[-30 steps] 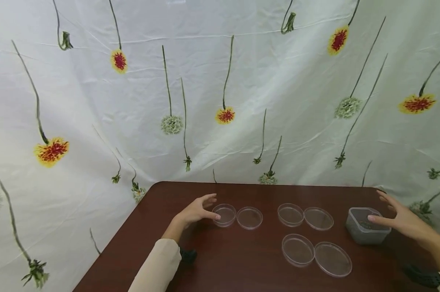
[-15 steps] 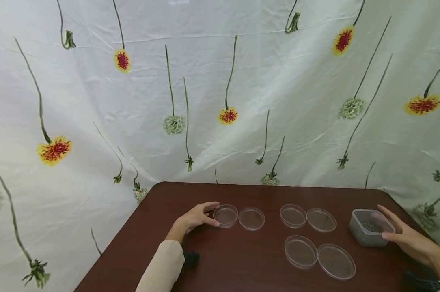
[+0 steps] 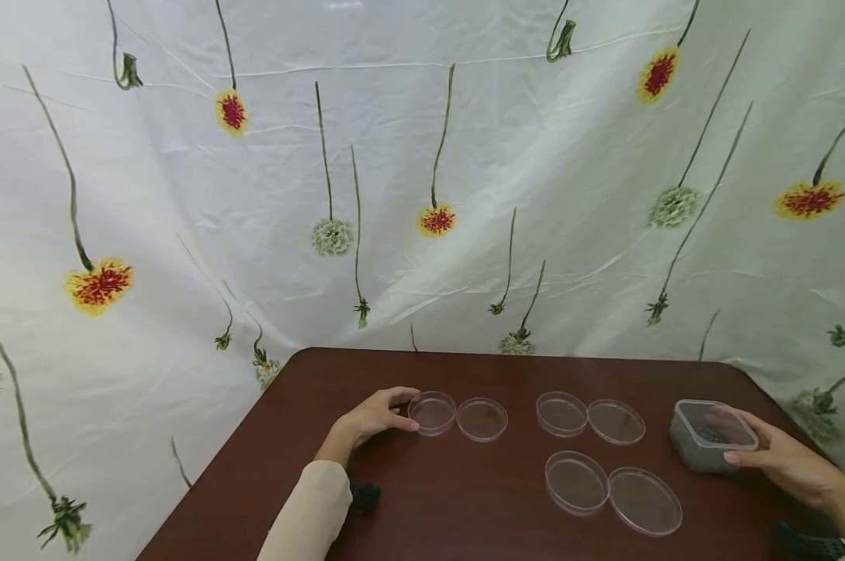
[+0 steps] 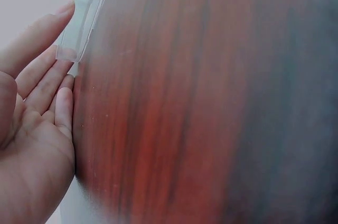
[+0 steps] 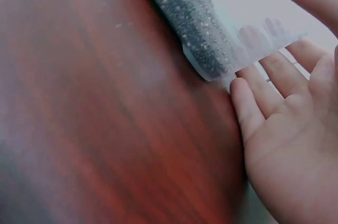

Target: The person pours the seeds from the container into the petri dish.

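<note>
My left hand (image 3: 376,414) holds the near-left side of a clear petri dish (image 3: 433,414), thumb at the front and fingers behind. In the left wrist view the dish (image 4: 83,20) stands low, its wall between thumb and fingers. At the right, my right hand (image 3: 790,460) grips a clear plastic tub (image 3: 699,452) by its right side, thumb in front and fingers around the back. The right wrist view shows small dark grains (image 5: 179,18) inside the tub, with the fingers (image 5: 280,76) behind its wall.
Beside the held dish lies a matching dish half (image 3: 482,421). Two more pairs, including one dish at the back (image 3: 561,414) and a larger one in front (image 3: 577,483), lie between the hands. A flower-print cloth (image 3: 394,179) hangs behind the dark red-brown table (image 3: 450,506).
My left hand has lowered and come against the petri dish. My right hand has come down from over the tub to its right side and now grips it.
</note>
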